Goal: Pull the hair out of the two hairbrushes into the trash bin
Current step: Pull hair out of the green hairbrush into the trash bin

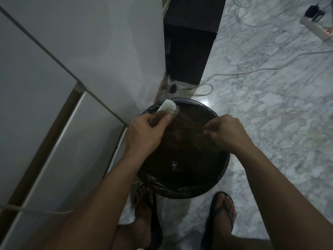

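Hair [189,123] stretches from the hairbrush [166,110] gripped in my left hand [144,134] as my right hand [225,130] pinches it, best pulled steadily over the trash bin [223,170].

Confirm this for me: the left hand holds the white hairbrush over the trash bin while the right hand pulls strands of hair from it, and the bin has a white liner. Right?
Not quite. The head view shows the trash bin lined with a black bag, not white. The rest stands: the left hand holds the white hairbrush over the bin, and the right hand pulls strands of hair from it.
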The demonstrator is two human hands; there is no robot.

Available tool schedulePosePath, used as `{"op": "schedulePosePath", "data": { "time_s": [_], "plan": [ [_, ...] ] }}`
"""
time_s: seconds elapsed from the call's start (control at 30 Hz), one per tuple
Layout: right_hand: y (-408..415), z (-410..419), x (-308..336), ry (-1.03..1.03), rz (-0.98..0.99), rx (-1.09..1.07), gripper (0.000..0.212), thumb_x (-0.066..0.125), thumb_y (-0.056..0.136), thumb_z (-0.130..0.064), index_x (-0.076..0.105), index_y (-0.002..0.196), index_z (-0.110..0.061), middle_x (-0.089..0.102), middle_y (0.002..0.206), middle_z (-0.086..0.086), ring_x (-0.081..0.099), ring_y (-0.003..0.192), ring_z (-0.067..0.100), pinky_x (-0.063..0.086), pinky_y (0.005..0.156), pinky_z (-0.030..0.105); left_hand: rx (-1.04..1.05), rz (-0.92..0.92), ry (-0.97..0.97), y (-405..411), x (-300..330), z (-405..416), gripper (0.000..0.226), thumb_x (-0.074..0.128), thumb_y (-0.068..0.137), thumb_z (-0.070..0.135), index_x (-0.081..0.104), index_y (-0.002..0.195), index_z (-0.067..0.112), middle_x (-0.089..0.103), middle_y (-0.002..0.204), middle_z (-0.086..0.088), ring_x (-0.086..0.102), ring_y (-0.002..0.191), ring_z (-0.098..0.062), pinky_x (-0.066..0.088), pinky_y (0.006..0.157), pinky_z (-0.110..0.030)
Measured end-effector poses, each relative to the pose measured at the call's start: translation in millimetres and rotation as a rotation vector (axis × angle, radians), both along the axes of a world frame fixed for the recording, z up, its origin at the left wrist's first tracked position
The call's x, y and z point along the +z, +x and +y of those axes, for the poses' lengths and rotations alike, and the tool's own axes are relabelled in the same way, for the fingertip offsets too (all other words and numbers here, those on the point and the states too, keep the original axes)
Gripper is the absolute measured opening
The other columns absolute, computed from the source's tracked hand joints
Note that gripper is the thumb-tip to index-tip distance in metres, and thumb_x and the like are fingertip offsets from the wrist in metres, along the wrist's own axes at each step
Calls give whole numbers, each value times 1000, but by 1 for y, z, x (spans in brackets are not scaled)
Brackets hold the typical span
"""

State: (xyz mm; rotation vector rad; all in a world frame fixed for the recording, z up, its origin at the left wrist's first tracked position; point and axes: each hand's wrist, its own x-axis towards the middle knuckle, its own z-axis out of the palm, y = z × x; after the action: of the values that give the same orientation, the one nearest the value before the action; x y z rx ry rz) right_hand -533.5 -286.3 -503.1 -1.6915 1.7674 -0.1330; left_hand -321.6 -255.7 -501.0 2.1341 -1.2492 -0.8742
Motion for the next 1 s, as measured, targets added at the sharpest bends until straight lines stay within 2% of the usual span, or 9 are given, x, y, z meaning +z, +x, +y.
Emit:
{"op": "schedulePosePath", "data": {
  "time_s": [0.07,0.17,0.27,0.33,0.43,0.6,0.7,0.9,1.0],
  "plan": [
    [2,2,4,142,-120,85,23,58,90,-12,75,103,-21,72,103,0,66,98,19,52,79,28,-4,189,48,-2,3,-2,43,67,77,63,74,93,25,73,81,8,67,73,-12,52,61,-29],
    [6,4,17,335,-392,-26,32,47,91,-9,72,107,-19,71,108,14,68,97,33,58,86,46,-18,418,98,-4,10,-5,34,69,76,59,71,79,25,66,62,9,60,50,-13,41,43,-25],
    [7,5,29,408,-523,9,21,56,91,-25,73,105,-24,72,106,11,70,96,29,58,82,42,-16,560,134,-3,15,-8,33,70,70,55,67,68,21,61,57,-2,52,45,-20,36,45,-27],
    [6,9,36,405,-478,136,17,65,88,-37,74,97,-27,74,97,4,71,89,22,59,75,37,-43,597,141,-2,15,-9,27,76,70,49,68,71,23,62,59,0,52,49,-19,37,48,-28],
    [6,13,41,356,-341,256,16,63,91,-34,73,89,-21,73,87,5,70,82,26,58,69,34,-78,553,134,1,13,-8,20,81,75,31,64,79,21,59,49,7,51,44,-14,38,44,-26],
    [1,14,42,298,-278,153,33,43,101,-28,63,91,-4,62,81,7,59,74,19,48,65,29,-7,507,114,8,12,-11,16,76,83,19,63,87,11,58,62,-5,48,39,-11,36,36,-24],
    [-6,11,36,252,-177,151,35,39,103,-27,57,80,-9,55,75,2,53,73,17,41,63,28,73,476,81,11,14,-15,18,73,85,18,64,95,7,59,66,-7,48,40,-12,35,33,-21],
    [-31,5,10,206,156,137,32,35,103,-27,55,89,-6,64,98,16,56,85,28,40,72,32,307,470,-57,30,17,-26,18,71,85,22,60,78,10,55,62,-8,43,37,-12,33,34,-21],
    [-33,6,3,222,134,115,34,36,103,-27,58,88,-6,63,96,14,59,89,30,44,74,34,243,479,-53,25,20,-24,17,74,83,21,61,77,11,56,56,-3,45,37,-12,33,35,-22]
  ]
}}
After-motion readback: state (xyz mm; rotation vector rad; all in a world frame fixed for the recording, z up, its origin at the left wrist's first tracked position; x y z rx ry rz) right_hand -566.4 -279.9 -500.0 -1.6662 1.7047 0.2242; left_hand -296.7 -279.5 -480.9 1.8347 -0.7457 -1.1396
